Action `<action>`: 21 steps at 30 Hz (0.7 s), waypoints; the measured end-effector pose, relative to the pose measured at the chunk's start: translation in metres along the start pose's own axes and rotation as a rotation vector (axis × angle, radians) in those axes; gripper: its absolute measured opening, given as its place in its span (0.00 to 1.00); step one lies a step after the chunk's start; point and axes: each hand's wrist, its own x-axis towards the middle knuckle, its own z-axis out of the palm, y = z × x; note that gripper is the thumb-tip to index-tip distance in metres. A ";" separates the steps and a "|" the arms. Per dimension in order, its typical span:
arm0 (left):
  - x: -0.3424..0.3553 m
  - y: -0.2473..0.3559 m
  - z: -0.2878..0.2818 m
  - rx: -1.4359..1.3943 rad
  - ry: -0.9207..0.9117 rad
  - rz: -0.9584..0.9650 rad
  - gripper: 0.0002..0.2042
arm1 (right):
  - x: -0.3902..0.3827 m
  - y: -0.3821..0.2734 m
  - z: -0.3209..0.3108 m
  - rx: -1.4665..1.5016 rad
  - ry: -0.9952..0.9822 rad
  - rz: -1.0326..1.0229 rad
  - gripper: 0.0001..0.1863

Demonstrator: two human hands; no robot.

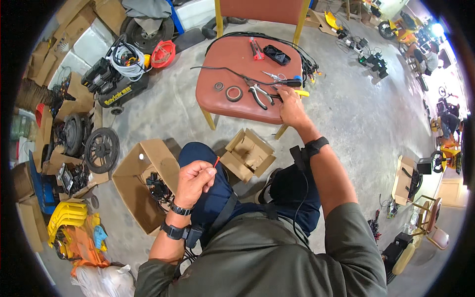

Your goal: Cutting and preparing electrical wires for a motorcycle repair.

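Note:
My left hand (197,179) is raised over my left knee, its thumb and fingers pinched on a thin orange-red piece (216,161), perhaps a bit of wire. My right hand (293,105) reaches onto the right edge of a padded brown chair seat (217,95), fingers closed over a yellow-handled tool (302,93) partly hidden beneath them. Beside it lie pliers (258,95) with pale and black handles, small scissors (275,76) and a black cable (222,69). Two rolls of tape, one larger roll (234,93) and one smaller (218,86), sit left of the pliers.
A red utility knife (256,49) and a black glossy case (276,55) lie farther back on the seat. Below the chair stands a small open carton (247,153); a larger carton (143,180) holds black cabled parts. An air compressor (118,84) and wheels (102,150) stand left.

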 end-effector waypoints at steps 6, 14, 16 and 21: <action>0.004 -0.011 -0.004 0.026 -0.032 0.002 0.07 | 0.000 0.001 -0.005 0.057 -0.017 0.023 0.22; 0.006 -0.005 0.002 -0.014 -0.009 -0.004 0.06 | 0.015 -0.015 -0.002 -0.127 -0.146 0.087 0.16; 0.006 -0.005 0.003 -0.013 -0.008 -0.001 0.06 | 0.017 -0.018 0.000 -0.127 -0.165 0.046 0.14; 0.008 -0.006 0.006 -0.006 -0.035 -0.014 0.07 | 0.017 -0.008 0.012 -0.061 -0.047 -0.146 0.16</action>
